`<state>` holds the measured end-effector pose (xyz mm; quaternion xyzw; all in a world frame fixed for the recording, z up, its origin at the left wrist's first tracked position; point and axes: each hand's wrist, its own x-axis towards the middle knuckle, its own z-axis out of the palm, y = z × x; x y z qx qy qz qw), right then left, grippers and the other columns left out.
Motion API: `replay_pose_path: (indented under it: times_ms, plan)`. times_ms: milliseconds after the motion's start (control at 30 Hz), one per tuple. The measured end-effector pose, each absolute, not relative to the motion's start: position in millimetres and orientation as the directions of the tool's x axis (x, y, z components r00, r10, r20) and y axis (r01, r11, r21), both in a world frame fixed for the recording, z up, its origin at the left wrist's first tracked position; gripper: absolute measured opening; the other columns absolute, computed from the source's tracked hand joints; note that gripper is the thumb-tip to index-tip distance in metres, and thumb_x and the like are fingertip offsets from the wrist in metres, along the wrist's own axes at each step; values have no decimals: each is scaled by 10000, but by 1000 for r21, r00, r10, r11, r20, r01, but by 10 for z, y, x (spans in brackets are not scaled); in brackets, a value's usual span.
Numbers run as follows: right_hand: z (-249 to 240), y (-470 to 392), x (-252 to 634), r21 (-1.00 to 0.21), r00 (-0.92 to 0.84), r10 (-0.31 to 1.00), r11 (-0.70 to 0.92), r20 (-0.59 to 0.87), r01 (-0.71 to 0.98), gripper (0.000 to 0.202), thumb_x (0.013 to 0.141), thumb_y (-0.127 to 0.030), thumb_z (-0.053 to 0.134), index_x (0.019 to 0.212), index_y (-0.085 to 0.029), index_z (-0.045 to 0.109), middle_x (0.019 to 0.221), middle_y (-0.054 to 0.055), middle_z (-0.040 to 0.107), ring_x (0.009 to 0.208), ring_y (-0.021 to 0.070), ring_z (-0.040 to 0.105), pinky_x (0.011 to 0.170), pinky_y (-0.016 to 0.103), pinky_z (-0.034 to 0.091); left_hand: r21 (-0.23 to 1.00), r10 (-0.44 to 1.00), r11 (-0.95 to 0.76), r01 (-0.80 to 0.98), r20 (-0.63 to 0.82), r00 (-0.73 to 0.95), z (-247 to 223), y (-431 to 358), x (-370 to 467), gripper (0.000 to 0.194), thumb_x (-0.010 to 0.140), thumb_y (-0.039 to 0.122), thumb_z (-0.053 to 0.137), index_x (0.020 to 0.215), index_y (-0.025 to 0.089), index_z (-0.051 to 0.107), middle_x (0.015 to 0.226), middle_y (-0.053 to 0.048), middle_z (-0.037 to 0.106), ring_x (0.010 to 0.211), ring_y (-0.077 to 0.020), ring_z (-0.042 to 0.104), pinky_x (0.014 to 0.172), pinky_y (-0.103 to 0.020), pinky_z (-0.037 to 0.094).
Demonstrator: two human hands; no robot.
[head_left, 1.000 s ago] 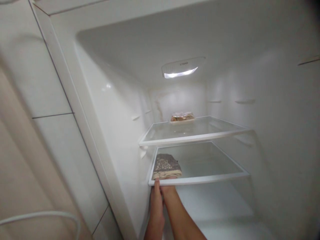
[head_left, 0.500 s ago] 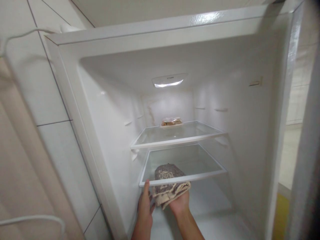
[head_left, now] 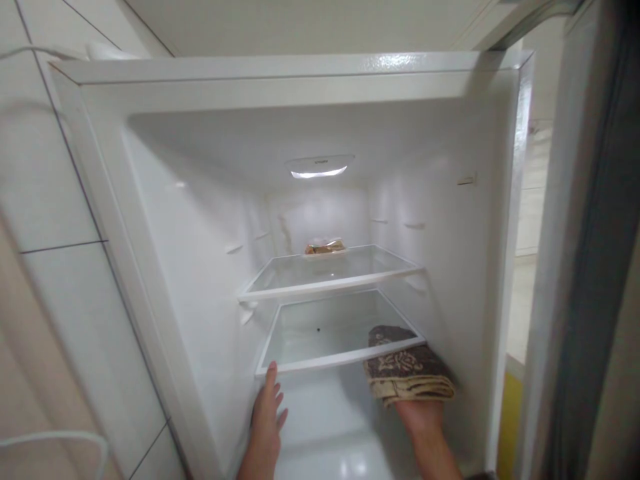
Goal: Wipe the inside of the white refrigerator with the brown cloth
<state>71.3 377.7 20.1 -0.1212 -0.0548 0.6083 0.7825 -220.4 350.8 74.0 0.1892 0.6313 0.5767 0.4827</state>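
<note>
left hand (head_left: 266,417) open, touching shelf (head_left: 330,363) | right hand (head_left: 421,417) holds cloth (head_left: 406,373) | wipe flat, hold shelf firm

Two glass fridge shelves (head_left: 330,280), a wrapped package (head_left: 325,247), perhaps food, on the upper; folded brown cloth (head_left: 407,373) overhanging the lower.

cloth (head_left: 407,373) at lower shelf (head_left: 320,363) front right; packet (head_left: 325,247) above, behind.

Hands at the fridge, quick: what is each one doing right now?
Left hand: open, fingers at the lower shelf front edge, holding nothing.
Right hand: under the folded brown towel, holding it.
</note>
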Motion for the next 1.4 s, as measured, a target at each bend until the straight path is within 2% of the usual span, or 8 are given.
replay_pose_path:
  times_ms: [333, 567, 733, 867, 1033, 1233, 1300, 1400]
  plan:
    - [626, 3705, -715, -126, -156, 976, -137, 155, -983, 337, 768, -437, 531, 984, -284, 740, 1142, 55, 788, 1188, 254, 668, 1059, 596, 474, 905, 784, 263, -333, -402, -474, 695, 3544, -2181, 709, 793, 705, 553, 1341, 258, 500, 1550, -134, 482, 1455, -315, 432, 1182, -537, 379]
    - [818, 3521, -1577, -140, -273, 946, -250, 177, -958, 308, 790, -473, 537, 900, -269, 739, 975, 46, 812, 1071, 249, 714, 974, 538, 553, 807, 942, 102, -582, -267, -205, 695, 3564, -2172, 506, 821, 518, 641, 1188, 170, 654, 1164, -136, 758, 1183, -296, 676, 1046, -443, 553]
    - [718, 3534, -1293, -149, -368, 915, -346, 167, -926, 357, 804, -472, 508, 946, -243, 743, 1029, 76, 806, 1132, 275, 691, 977, 584, 535, 869, 906, 170, -465, -323, -272, 674, 3550, -2228, 588, 819, 616, 596, 1219, 186, 634, 1333, -142, 687, 1330, -314, 575, 1141, -487, 465]
    - [567, 3592, -600, -152, -236, 959, -213, 153, -965, 377, 822, -441, 476, 1038, -268, 732, 1165, 71, 778, 1236, 266, 638, 1048, 624, 470, 904, 810, 318, -286, -416, -413, 653, 3525, -2295, 801, 785, 741, 535, 1410, 247, 452, 1575, -118, 466, 1471, -307, 407, 1216, -567, 321]
    - [450, 3577, 466, -172, 41, 996, 54, 82, -984, 433, 857, -386, 385, 1140, -307, 703, 1305, 53, 719, 1299, 218, 594, 1109, 613, 422, 907, 831, 342, -246, -414, -373, 674, 3495, -2309, 806, 812, 763, 448, 1461, 294, 360, 1612, -100, 404, 1500, -275, 354, 1228, -544, 283]
    - [280, 3249, 775, -430, 131, 991, 126, 17, -894, 493, 851, -415, 382, 1231, -293, 671, 1334, 82, 700, 1353, 240, 552, 1096, 647, 429, 902, 829, 351, -252, -424, -363, 739, 3487, -2288, 832, 801, 784, 439, 1448, 268, 351, 1633, -105, 360, 1512, -281, 315, 1240, -555, 252]
    - [175, 3100, 746, -618, 195, 976, 210, 92, -758, 531, 851, -480, 357, 1249, -313, 666, 1349, 85, 689, 1357, 265, 552, 1067, 664, 454, 901, 826, 354, -251, -427, -367, 755, 3488, -2287, 832, 797, 783, 449, 1434, 256, 356, 1630, -111, 362, 1511, -282, 317, 1239, -551, 260]
    - [22, 2901, 776, -836, 378, 866, 451, 326, -312, 534, 849, -567, 324, 1230, -421, 669, 1372, 38, 672, 1331, 285, 576, 988, 643, 529, 901, 823, 359, -245, -429, -372, 764, 3481, -2293, 814, 789, 784, 460, 1403, 256, 375, 1619, -117, 378, 1508, -284, 326, 1232, -549, 276]
